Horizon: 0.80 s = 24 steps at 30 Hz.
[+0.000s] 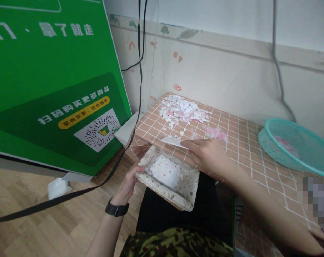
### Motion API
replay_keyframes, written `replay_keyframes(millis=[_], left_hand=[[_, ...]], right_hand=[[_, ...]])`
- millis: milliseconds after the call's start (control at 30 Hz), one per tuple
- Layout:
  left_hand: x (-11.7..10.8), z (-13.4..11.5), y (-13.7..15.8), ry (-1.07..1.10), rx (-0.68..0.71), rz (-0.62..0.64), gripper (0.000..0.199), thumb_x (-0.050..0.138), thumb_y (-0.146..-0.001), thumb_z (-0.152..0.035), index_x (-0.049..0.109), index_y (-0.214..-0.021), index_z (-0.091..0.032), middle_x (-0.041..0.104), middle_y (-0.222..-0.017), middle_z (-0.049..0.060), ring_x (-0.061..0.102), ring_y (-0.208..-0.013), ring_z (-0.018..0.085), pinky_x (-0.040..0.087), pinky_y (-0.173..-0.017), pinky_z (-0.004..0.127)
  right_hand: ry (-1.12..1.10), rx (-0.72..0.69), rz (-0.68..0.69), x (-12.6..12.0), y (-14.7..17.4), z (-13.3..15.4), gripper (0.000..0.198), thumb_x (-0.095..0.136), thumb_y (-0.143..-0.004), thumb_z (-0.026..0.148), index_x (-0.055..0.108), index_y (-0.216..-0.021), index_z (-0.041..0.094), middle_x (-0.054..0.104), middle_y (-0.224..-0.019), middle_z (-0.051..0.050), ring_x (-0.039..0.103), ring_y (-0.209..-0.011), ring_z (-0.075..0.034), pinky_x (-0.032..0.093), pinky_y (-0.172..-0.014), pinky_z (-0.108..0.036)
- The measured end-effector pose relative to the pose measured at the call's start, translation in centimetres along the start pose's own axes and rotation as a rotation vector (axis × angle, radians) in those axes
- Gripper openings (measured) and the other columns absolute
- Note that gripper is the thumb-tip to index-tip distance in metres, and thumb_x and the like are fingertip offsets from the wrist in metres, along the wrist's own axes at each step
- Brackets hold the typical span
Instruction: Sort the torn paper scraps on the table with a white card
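Note:
My left hand (131, 177) grips the left rim of a patterned rectangular basket (190, 184), held tilted just below the table's front edge. Inside the basket lies a heap of small white paper scraps (164, 171) with a few pink bits. In my right hand (208, 153) is a flat white piece of card or paper (175, 142), pinched at its right end and resting low over the table edge. Beyond it, a pile of white and pink paper scraps (182, 110) spreads on the tablecloth. Pink shreds (217, 134) lie right of the card, behind my right hand.
A brown checked tablecloth (239, 142) covers the table. At its right stands a turquoise mesh basket (269, 148) with pink bits inside. A green cabinet (44, 71) with printed signs rises on the left. Black cables (140, 71) hang down in front of it. A wall borders the back.

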State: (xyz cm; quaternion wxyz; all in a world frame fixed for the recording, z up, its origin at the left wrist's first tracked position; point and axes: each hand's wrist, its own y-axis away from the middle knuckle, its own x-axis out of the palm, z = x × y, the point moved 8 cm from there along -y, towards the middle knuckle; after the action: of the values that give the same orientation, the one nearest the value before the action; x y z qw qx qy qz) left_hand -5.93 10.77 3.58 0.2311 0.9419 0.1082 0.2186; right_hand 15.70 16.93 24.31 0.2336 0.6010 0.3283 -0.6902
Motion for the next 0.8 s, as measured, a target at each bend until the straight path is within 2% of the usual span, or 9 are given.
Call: replay_keyframes(millis=[100, 233, 467, 600, 800], left_hand=[[0.1, -0.1, 0.1, -0.004, -0.003, 0.005, 0.033, 0.068, -0.069, -0.029, 0.075, -0.099, -0.015, 0.079, -0.082, 0.003, 0.07, -0.079, 0.026, 0.048, -0.07, 0.032], [-0.1, -0.1, 0.1, -0.01, -0.004, -0.024, 0.032, 0.07, -0.066, -0.029, 0.076, -0.093, -0.015, 0.079, -0.08, 0.003, 0.07, -0.082, 0.028, 0.048, -0.069, 0.032], [0.1, -0.2, 0.0, 0.007, 0.018, 0.005, 0.024, 0.068, -0.067, -0.027, 0.076, -0.088, -0.017, 0.078, -0.08, 0.001, 0.068, -0.081, 0.025, 0.047, -0.069, 0.031], [0.0, 0.0, 0.0, -0.011, 0.001, -0.002, 0.027, 0.067, -0.067, -0.028, 0.076, -0.09, -0.017, 0.077, -0.077, 0.001, 0.067, -0.074, 0.024, 0.047, -0.067, 0.031], [-0.1, -0.1, 0.1, -0.01, 0.003, -0.02, 0.023, 0.069, -0.066, -0.029, 0.076, -0.083, -0.016, 0.077, -0.076, 0.002, 0.069, -0.084, 0.027, 0.048, -0.071, 0.032]], right_hand=[[0.004, -0.003, -0.014, 0.3, -0.4, -0.3, 0.03, 0.043, -0.094, 0.019, 0.066, -0.113, 0.017, 0.073, -0.091, -0.009, 0.065, -0.075, -0.018, 0.042, -0.064, -0.029], [0.031, 0.029, -0.067, 0.7, -0.7, -1.7, 0.032, 0.044, -0.091, 0.015, 0.068, -0.113, 0.019, 0.074, -0.089, -0.007, 0.065, -0.074, -0.017, 0.041, -0.064, -0.028], [-0.083, 0.251, -0.171, 0.2, -0.6, -6.4, 0.027, 0.049, -0.093, 0.031, 0.073, -0.098, 0.02, 0.072, -0.072, -0.004, 0.062, -0.062, -0.015, 0.037, -0.058, -0.026], [-0.132, 0.301, -0.164, 0.2, -0.4, -7.2, 0.028, 0.05, -0.092, 0.034, 0.075, -0.093, 0.021, 0.069, -0.064, -0.002, 0.06, -0.056, -0.014, 0.035, -0.055, -0.025], [-0.143, 0.236, -0.132, 0.4, -0.5, -6.8, 0.027, 0.051, -0.091, 0.027, 0.075, -0.101, 0.026, 0.076, -0.083, -0.004, 0.067, -0.068, -0.017, 0.043, -0.061, -0.027]])
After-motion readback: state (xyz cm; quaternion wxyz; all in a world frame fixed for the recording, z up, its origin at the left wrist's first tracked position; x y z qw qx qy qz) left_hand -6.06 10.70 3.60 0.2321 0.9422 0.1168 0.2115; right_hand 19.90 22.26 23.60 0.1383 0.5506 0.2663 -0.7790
